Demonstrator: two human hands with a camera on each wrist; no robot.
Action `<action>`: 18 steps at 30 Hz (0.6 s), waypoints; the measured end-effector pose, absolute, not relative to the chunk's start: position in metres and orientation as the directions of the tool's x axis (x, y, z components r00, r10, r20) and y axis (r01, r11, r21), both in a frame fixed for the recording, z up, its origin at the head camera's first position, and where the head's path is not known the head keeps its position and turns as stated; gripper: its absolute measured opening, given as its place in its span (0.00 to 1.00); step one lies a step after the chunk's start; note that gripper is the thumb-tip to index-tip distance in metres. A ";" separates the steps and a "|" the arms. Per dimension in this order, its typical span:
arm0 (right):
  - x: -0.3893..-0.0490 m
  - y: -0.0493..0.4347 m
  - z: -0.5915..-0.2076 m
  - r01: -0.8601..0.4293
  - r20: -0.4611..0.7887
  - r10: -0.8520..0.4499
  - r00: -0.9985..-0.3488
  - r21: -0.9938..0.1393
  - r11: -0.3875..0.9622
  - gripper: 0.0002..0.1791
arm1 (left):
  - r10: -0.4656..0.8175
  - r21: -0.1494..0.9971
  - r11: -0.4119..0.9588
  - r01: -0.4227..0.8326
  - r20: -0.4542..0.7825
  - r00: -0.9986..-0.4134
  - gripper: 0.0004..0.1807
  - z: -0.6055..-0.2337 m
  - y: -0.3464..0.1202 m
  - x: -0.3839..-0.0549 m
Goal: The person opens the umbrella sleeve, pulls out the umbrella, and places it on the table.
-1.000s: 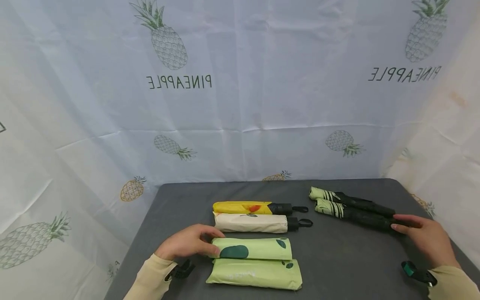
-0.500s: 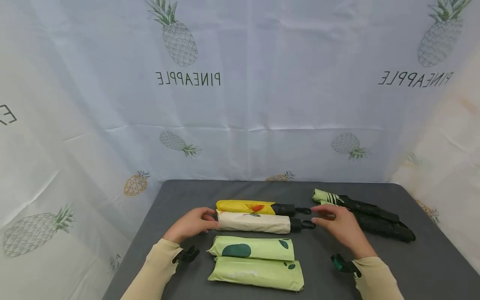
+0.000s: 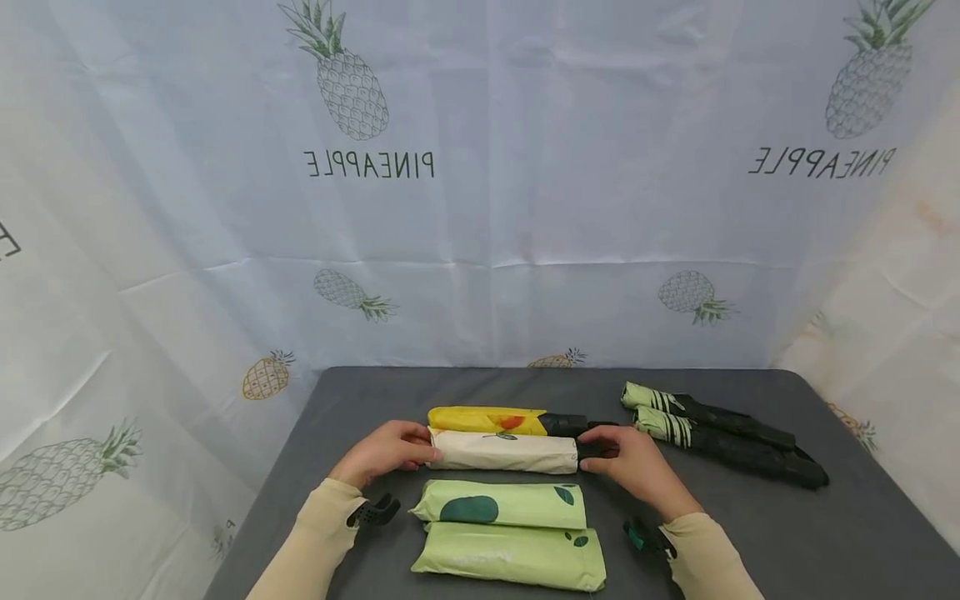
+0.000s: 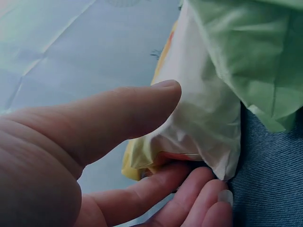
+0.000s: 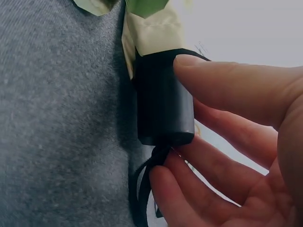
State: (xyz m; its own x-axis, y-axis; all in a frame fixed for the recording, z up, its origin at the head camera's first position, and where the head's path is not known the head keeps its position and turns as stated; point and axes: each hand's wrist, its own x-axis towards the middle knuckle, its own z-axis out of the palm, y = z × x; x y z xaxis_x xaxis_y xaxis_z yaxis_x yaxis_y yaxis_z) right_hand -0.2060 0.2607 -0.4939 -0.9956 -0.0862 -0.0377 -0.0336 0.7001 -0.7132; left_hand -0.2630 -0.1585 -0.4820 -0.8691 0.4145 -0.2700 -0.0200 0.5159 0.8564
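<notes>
A folded cream umbrella (image 3: 502, 452) with a leaf print lies across the table. At its left end is my left hand (image 3: 386, 452); in the left wrist view the thumb (image 4: 142, 109) lies over the cream fabric and the fingers (image 4: 189, 194) are at the end's underside. My right hand (image 3: 637, 467) grips the black handle (image 5: 165, 104) at the other end, thumb on one side and fingers on the far side. A black wrist strap (image 5: 142, 194) hangs from that handle. Right behind lies a folded yellow umbrella (image 3: 483, 419), its black handle partly hidden by the right hand.
Two light green sleeves, an upper one (image 3: 517, 504) and a lower one (image 3: 510, 557), lie in front of the cream umbrella. Two folded black umbrellas with green striped ends, one behind (image 3: 738, 422) and one in front (image 3: 757, 458), lie at the right. A pineapple-print curtain (image 3: 480, 208) hangs behind the table.
My left hand has moved from the upper green sleeve to the cream umbrella's left end. My right hand has left the black umbrellas and come left onto the cream umbrella's handle.
</notes>
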 end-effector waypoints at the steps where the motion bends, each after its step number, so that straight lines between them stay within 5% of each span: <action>1: -0.206 0.260 -0.494 -0.035 -0.037 -0.087 -0.996 -0.712 0.701 0.20 | 0.414 0.856 0.517 -0.020 -0.271 -0.869 0.30 -0.482 -0.158 -0.263; 18: -0.206 0.255 -0.495 -0.032 -0.054 -0.093 -0.994 -0.677 0.735 0.23 | 0.470 0.842 0.537 0.048 -0.252 -0.846 0.16 -0.486 -0.155 -0.263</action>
